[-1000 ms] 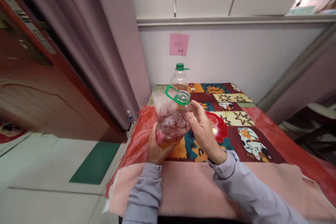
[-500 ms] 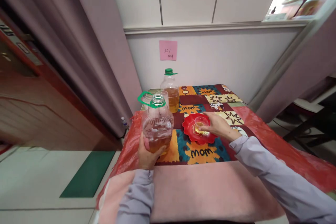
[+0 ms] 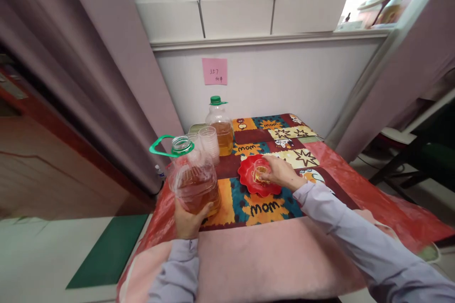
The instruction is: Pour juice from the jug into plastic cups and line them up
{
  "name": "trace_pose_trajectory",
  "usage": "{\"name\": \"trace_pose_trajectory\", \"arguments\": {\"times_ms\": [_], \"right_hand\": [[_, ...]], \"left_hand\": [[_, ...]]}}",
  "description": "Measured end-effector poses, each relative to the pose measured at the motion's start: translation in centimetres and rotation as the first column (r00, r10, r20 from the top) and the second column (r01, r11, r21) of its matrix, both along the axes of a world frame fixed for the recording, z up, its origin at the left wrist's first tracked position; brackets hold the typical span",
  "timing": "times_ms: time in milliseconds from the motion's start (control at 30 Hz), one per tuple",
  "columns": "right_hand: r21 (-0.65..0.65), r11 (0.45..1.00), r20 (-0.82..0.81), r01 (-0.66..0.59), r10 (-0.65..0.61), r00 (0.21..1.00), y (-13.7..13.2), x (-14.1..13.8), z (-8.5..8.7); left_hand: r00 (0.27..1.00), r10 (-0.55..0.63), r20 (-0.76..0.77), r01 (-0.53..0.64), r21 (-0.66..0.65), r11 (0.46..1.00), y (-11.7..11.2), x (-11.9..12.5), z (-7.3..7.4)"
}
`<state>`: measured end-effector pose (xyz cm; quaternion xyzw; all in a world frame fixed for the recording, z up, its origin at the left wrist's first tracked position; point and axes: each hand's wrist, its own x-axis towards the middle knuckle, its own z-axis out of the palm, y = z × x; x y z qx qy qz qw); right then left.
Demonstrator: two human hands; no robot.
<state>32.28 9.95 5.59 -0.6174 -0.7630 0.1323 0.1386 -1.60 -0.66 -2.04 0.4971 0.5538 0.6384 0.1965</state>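
A clear plastic jug [image 3: 195, 189] without a cap, part filled with amber liquid, leans to the left, its green ring handle [image 3: 161, 146] sticking out at the neck. Around its lower part, my left hand [image 3: 190, 221] is closed. My right hand [image 3: 280, 173] grips a small clear cup [image 3: 261, 170] with some yellow liquid in it. That cup is in the scalloped red dish [image 3: 245, 182], and my fingers hide its right side. Behind the held jug are stacked clear cups [image 3: 209, 143].
A second jug [image 3: 223, 137] of amber liquid, green-capped, stands at the back near the wall. Patterned mats [image 3: 265, 206] cover the tabletop, with pink cloth [image 3: 270, 260] in front and red plastic sheeting [image 3: 384, 194] at the sides. A pink note [image 3: 214, 71] is on the wall.
The held jug has moved left and tipped leftward, uncovering more of the stacked cups. My right hand stays on the cup in the dish. The whole view has shifted.
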Motion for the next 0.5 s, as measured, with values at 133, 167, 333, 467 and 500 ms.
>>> {"name": "trace_pose_trajectory", "arguments": {"times_ms": [133,167,333,467,500], "right_hand": [[0.022,1.0,-0.027,-0.014,0.015,1.0,0.0,0.1,-1.3],[0.036,0.999,-0.034,-0.015,0.016,0.999,0.0,0.1,-1.7],[0.099,0.994,-0.049,0.04,-0.035,0.998,0.1,0.2,-2.9],[0.241,0.969,-0.119,0.06,-0.032,0.992,-0.9,-0.3,-2.5],[0.313,0.948,-0.176,0.057,-0.001,0.984,-1.5,-0.8,-2.3]], "left_hand": [[0.999,-0.021,0.034,0.021,-0.002,1.0,0.0,0.1,-0.4],[0.999,-0.028,0.036,0.028,-0.005,1.0,0.0,0.0,-0.5],[0.999,-0.045,0.019,0.045,-0.008,0.999,-0.1,-0.6,-1.0],[1.0,-0.024,-0.008,0.024,0.035,0.999,-0.1,-0.9,-1.8],[1.0,-0.021,-0.019,0.022,0.051,0.998,-0.1,-0.9,-2.0]]}}
